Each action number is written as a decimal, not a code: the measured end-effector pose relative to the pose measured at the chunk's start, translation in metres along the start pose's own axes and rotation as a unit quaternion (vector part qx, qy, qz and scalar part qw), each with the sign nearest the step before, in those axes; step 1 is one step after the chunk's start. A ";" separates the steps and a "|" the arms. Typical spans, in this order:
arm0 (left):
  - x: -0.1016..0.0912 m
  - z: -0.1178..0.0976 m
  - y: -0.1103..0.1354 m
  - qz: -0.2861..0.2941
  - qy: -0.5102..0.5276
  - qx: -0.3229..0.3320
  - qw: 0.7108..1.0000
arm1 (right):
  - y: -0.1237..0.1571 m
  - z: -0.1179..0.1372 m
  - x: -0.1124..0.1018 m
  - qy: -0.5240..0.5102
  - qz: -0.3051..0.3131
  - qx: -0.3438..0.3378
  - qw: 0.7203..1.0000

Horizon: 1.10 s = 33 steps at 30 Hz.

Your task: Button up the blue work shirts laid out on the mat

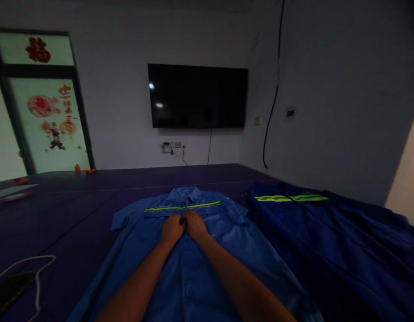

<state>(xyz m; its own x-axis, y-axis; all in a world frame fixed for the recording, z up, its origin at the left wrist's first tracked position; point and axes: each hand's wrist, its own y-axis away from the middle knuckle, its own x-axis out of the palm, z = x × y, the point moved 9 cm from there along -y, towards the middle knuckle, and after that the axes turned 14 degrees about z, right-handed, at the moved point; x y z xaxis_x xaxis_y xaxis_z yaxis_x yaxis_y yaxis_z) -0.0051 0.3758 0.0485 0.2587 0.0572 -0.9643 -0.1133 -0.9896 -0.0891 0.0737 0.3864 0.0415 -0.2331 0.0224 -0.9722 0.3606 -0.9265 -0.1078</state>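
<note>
A blue short-sleeved work shirt point(213, 232) with a yellow-green stripe across the chest lies spread out, its collar pointing away from me. Both hands meet on its front placket, just under the stripe. The fingers of my left hand point(174, 227) are closed on the placket edge. My right hand point(195, 223) is pressed close beside it, fingers also pinched on the shirt front. Something small and dark shows between the hands, too unclear to name. Lower on the placket a button point(188, 292) is visible.
A darker blue garment point(314, 241) with a similar stripe lies to the right on the purple surface point(93, 214). At the lower left are a dark device point(12, 288) and a white cable point(38, 286). A black cable point(273, 105) hangs along the right wall.
</note>
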 end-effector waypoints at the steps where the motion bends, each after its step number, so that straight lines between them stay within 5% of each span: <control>1: 0.000 0.000 0.000 -0.001 0.000 0.001 1.000 | 0.000 0.000 0.000 0.000 -0.001 0.000 1.000; 33: -0.002 -0.002 0.003 -0.003 -0.002 -0.017 1.000 | 0.000 0.003 0.000 0.041 -0.015 0.035 0.998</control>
<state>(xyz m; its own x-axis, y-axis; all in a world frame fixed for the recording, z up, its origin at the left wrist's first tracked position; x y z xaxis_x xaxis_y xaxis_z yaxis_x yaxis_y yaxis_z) -0.0044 0.3724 0.0505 0.2546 0.0633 -0.9650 -0.0801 -0.9931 -0.0862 0.0712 0.3853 0.0425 -0.1665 0.0786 -0.9829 0.2908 -0.9485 -0.1251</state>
